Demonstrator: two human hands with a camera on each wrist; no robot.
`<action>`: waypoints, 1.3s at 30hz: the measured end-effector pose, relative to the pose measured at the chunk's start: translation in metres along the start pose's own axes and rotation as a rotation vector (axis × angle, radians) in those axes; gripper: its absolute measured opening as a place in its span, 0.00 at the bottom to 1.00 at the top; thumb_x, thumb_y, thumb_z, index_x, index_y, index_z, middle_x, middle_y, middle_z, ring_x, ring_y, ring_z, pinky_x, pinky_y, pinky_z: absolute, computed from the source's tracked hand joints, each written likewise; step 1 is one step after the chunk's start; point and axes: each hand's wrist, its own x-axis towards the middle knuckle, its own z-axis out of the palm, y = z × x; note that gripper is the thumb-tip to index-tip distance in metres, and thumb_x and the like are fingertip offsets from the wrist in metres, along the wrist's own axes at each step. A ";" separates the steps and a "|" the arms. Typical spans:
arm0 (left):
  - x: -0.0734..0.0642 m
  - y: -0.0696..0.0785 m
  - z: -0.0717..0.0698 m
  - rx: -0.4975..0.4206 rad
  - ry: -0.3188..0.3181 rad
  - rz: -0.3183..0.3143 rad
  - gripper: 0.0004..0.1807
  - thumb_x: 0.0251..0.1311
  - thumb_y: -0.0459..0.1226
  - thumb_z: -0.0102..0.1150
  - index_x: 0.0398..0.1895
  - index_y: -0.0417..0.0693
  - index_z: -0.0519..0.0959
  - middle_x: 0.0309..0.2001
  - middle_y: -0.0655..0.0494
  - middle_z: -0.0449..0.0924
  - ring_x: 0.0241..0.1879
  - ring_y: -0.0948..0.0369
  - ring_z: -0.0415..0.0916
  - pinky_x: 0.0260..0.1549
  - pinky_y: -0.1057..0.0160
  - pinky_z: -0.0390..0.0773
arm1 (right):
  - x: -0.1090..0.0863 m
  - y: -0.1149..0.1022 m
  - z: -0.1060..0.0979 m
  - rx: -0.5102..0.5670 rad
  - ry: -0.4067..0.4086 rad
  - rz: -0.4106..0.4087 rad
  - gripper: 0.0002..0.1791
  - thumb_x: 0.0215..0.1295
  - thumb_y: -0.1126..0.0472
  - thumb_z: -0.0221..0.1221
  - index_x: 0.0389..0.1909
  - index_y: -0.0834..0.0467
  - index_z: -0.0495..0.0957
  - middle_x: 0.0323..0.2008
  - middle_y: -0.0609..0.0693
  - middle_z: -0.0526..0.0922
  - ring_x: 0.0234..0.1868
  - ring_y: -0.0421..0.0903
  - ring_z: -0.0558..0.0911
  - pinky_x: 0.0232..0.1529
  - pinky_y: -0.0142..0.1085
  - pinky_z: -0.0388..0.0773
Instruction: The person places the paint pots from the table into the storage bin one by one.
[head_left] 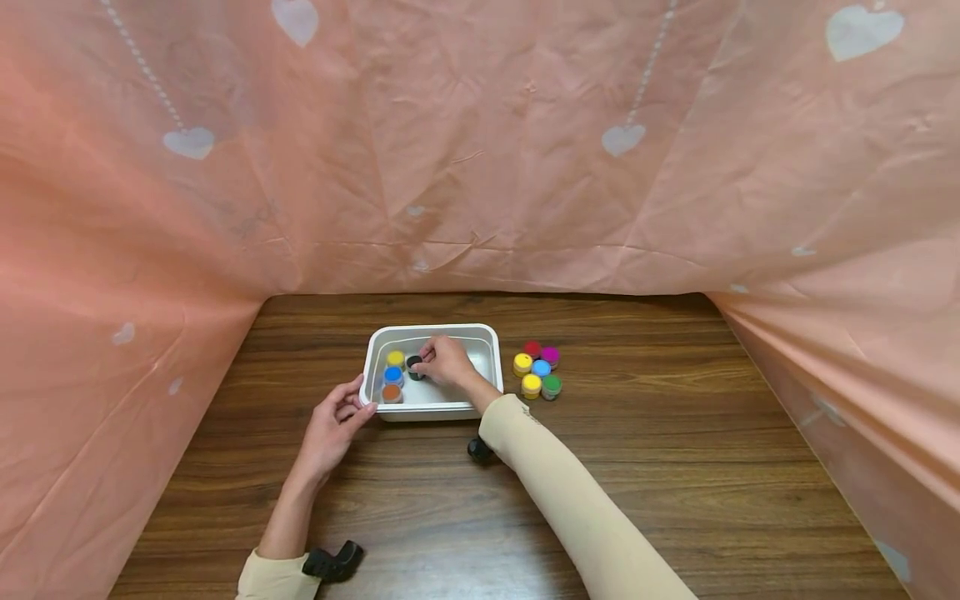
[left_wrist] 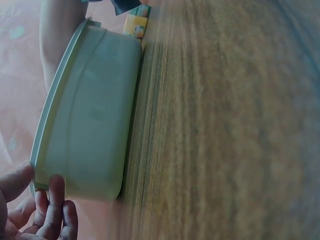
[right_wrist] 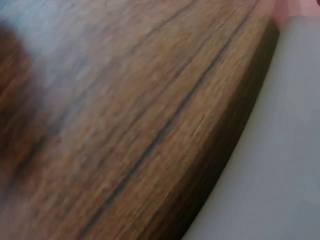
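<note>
My right hand (head_left: 447,360) was down inside the white tub (head_left: 480,337) near the far edge of the desk (head_left: 675,467), fingers curled round the black-lidded pot (head_left: 414,367), holding it just beside the three already lined up along the tub's left wall: yellow pot (head_left: 395,358), blue pot (head_left: 393,375), orange pot (head_left: 392,392). My left hand (head_left: 333,425) steadied the tub's near left corner, fingers loosely bent and touching the rim; the left wrist view showed those fingertips (left_wrist: 56,186) against the tub wall (left_wrist: 95,115). By my reckoning, three pots were in and a fourth was going in. The cluster of six pots (head_left: 537,371) waited on the desk just right of the tub, so more than half remained.
</note>
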 end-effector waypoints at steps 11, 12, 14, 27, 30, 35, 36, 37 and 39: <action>-0.001 0.003 0.000 0.001 -0.011 -0.024 0.32 0.71 0.33 0.63 0.75 0.38 0.67 0.47 0.44 0.71 0.42 0.66 0.77 0.39 0.74 0.77 | 0.001 0.002 0.003 0.026 0.001 0.005 0.11 0.65 0.62 0.71 0.44 0.63 0.84 0.39 0.55 0.88 0.41 0.46 0.86 0.46 0.31 0.80; -0.001 0.003 -0.001 0.005 -0.014 -0.023 0.32 0.71 0.33 0.63 0.76 0.38 0.67 0.48 0.44 0.71 0.42 0.66 0.77 0.39 0.74 0.76 | 0.001 0.002 0.003 0.037 0.005 0.007 0.11 0.65 0.62 0.70 0.45 0.64 0.84 0.39 0.55 0.89 0.41 0.47 0.86 0.46 0.31 0.80; 0.000 0.003 -0.001 0.008 -0.013 -0.022 0.32 0.71 0.33 0.63 0.76 0.38 0.67 0.48 0.44 0.72 0.42 0.66 0.77 0.39 0.74 0.77 | 0.000 0.001 0.002 0.044 0.011 0.010 0.12 0.66 0.63 0.70 0.45 0.65 0.84 0.40 0.56 0.89 0.42 0.48 0.88 0.46 0.32 0.81; 0.000 0.001 0.001 0.008 0.003 -0.012 0.32 0.71 0.32 0.63 0.75 0.36 0.67 0.46 0.45 0.72 0.40 0.68 0.77 0.37 0.75 0.76 | 0.002 0.003 0.002 0.026 0.027 0.020 0.11 0.65 0.62 0.70 0.44 0.64 0.84 0.38 0.55 0.90 0.42 0.47 0.89 0.48 0.34 0.81; 0.000 0.001 0.001 0.008 0.002 -0.014 0.32 0.71 0.32 0.63 0.75 0.36 0.67 0.46 0.46 0.72 0.40 0.68 0.77 0.37 0.75 0.76 | 0.001 0.003 0.001 0.034 0.021 0.021 0.11 0.65 0.62 0.71 0.44 0.64 0.85 0.38 0.55 0.90 0.42 0.47 0.88 0.47 0.33 0.81; 0.000 0.001 0.001 0.005 0.002 -0.017 0.32 0.71 0.33 0.63 0.75 0.37 0.67 0.46 0.46 0.72 0.40 0.68 0.77 0.38 0.75 0.76 | 0.001 0.002 -0.002 0.037 0.008 0.010 0.12 0.65 0.62 0.70 0.45 0.64 0.85 0.39 0.56 0.90 0.43 0.47 0.87 0.47 0.34 0.81; 0.000 0.001 0.001 0.007 0.002 -0.018 0.32 0.71 0.33 0.63 0.75 0.37 0.67 0.46 0.45 0.72 0.40 0.68 0.77 0.38 0.75 0.76 | 0.000 0.002 -0.003 0.035 0.005 0.008 0.12 0.65 0.62 0.70 0.45 0.64 0.85 0.40 0.56 0.90 0.43 0.47 0.87 0.47 0.34 0.81; 0.000 0.001 0.001 0.010 0.002 -0.019 0.32 0.71 0.33 0.63 0.75 0.37 0.67 0.47 0.45 0.72 0.41 0.68 0.77 0.38 0.75 0.76 | 0.000 0.002 -0.004 0.032 0.002 0.003 0.12 0.66 0.62 0.70 0.45 0.64 0.85 0.40 0.56 0.90 0.43 0.48 0.87 0.47 0.34 0.81; 0.000 0.001 0.000 0.014 0.005 -0.025 0.32 0.71 0.33 0.63 0.75 0.38 0.67 0.47 0.45 0.72 0.41 0.67 0.77 0.38 0.75 0.76 | -0.001 0.001 -0.007 0.019 -0.002 -0.009 0.12 0.66 0.62 0.70 0.46 0.64 0.85 0.40 0.55 0.89 0.43 0.48 0.87 0.47 0.34 0.81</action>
